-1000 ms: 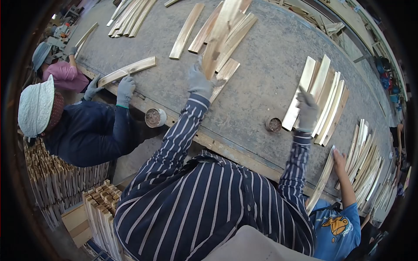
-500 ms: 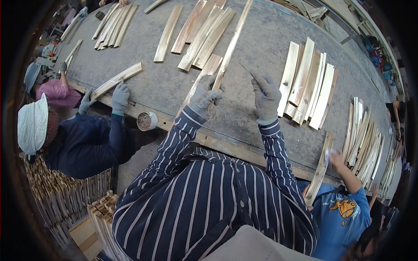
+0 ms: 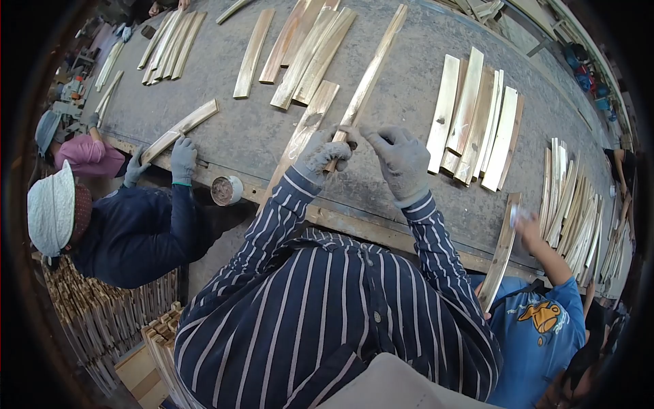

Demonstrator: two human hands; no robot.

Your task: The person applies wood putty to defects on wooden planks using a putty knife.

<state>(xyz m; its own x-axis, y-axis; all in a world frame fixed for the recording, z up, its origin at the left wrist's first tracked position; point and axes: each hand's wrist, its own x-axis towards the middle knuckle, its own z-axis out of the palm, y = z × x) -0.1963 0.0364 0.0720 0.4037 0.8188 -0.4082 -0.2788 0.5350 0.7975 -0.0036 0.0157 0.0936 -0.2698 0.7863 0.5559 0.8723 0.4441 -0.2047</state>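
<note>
My left hand (image 3: 320, 157), in a grey glove, is closed round the near end of a long narrow wooden strip (image 3: 375, 68). The strip slants away over the table, and its near end pokes out below my fingers. My right hand (image 3: 400, 162), also gloved in grey, is bent with its fingertips pinched close to the strip, just right of my left hand. The thin dark-bladed tool it held a moment ago is mostly hidden by the fingers now. Under my left forearm lies a wider wooden board (image 3: 310, 126) with a dark patch.
Wooden slats (image 3: 470, 123) lie to the right on the grey table (image 3: 272, 136), with more slats (image 3: 313, 54) at the back. Left, a co-worker (image 3: 136, 232) handles a board near a pot of brownish paste (image 3: 226, 191). Another person in blue (image 3: 538, 320) wipes a board.
My right hand has moved left and turned inward, bringing its fingertips to the strip by my left hand. The tool's blade, clear before, is now hidden. My left hand keeps its hold.
</note>
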